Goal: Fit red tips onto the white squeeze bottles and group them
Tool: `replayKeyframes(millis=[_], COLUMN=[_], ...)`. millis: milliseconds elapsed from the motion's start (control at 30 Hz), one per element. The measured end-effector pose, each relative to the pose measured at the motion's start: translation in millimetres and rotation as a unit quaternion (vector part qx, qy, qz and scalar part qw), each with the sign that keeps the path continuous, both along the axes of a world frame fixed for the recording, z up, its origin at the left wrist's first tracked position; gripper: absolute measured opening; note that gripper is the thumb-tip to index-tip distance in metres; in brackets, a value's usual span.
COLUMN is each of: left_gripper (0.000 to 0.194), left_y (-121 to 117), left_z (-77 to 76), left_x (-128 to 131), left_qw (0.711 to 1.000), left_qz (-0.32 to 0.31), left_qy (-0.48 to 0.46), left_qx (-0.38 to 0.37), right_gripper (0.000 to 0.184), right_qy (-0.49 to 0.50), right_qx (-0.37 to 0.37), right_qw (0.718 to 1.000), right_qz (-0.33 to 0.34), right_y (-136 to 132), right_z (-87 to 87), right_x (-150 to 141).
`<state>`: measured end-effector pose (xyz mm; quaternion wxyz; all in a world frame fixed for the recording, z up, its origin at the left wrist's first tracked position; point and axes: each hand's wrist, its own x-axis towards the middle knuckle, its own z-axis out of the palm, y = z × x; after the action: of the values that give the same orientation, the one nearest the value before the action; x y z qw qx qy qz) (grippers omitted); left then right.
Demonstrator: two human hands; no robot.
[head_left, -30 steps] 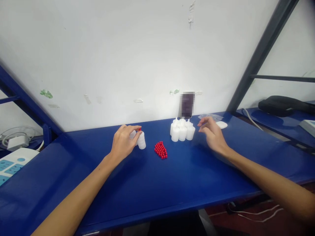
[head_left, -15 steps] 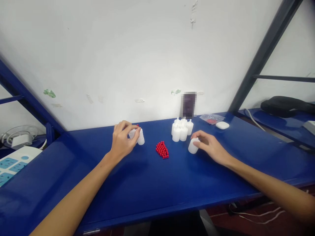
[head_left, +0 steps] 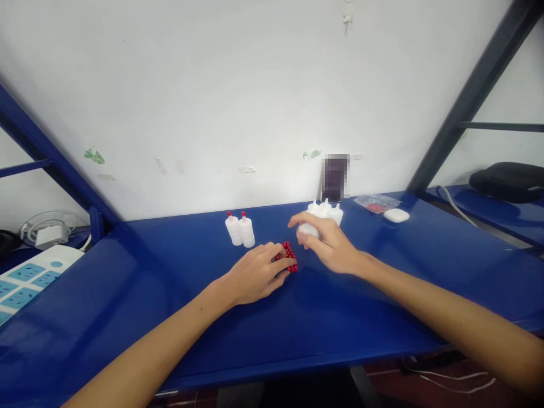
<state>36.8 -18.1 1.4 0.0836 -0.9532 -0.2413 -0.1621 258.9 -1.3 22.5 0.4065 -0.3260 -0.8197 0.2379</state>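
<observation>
Palm down, my left hand (head_left: 259, 272) reaches over a cluster of small red caps (head_left: 290, 249), its fingers bent and apart among them. Part of the cluster is hidden under those fingers. My right hand (head_left: 334, 243) grips a small white squeeze bottle (head_left: 309, 230) between thumb and fingers, just right of and behind the caps. Two white bottles with red caps on their tips, a left one (head_left: 233, 231) and a right one (head_left: 246, 232), stand side by side beyond my left hand. Behind my right hand is a group of uncapped white bottles (head_left: 335, 214), partly covered by it.
A clear plastic bag with red bits (head_left: 376, 203) and a white rounded case (head_left: 396, 215) lie at the back right of the blue table (head_left: 340, 334). A dark blurred slab (head_left: 335, 178) leans on the wall. At the left edge is a power strip (head_left: 38, 277).
My left hand has left the capped bottles and come right and nearer, onto the red caps. My right hand has moved left with the white bottle. The view has shifted slightly.
</observation>
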Motion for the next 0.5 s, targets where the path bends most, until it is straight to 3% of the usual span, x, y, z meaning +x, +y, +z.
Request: replayKeyframes(millis=[100,200,300,500], left_gripper=[0.032,0.031,0.031,0.03], left_y=[-1,-2,-2,3], left_z=[1.4,1.5,-0.7,-3.1], left_x=[2,3,2,-12], left_qw=[1.0,1.0,1.0,0.993], left_qz=[0.003,0.002,-0.002,-0.022], left_qy=[0.017,0.027,0.018,-0.046], left_qx=[0.017,0.011,-0.006,-0.106], right_gripper=[0.017,0.016,0.016,0.012], right_qy=[0.048,0.035,-0.016,-0.205], right_qx=[0.011,0.019,0.015,0.02], right_qw=[0.999,0.999,0.999,0.978], right_qz=[0.008,0.016,0.026,0.037], right_y=[7,6,5,8], right_z=[-6.9,-20.9,-26.4,-15.8], right_x=[-12,-12,-5,7])
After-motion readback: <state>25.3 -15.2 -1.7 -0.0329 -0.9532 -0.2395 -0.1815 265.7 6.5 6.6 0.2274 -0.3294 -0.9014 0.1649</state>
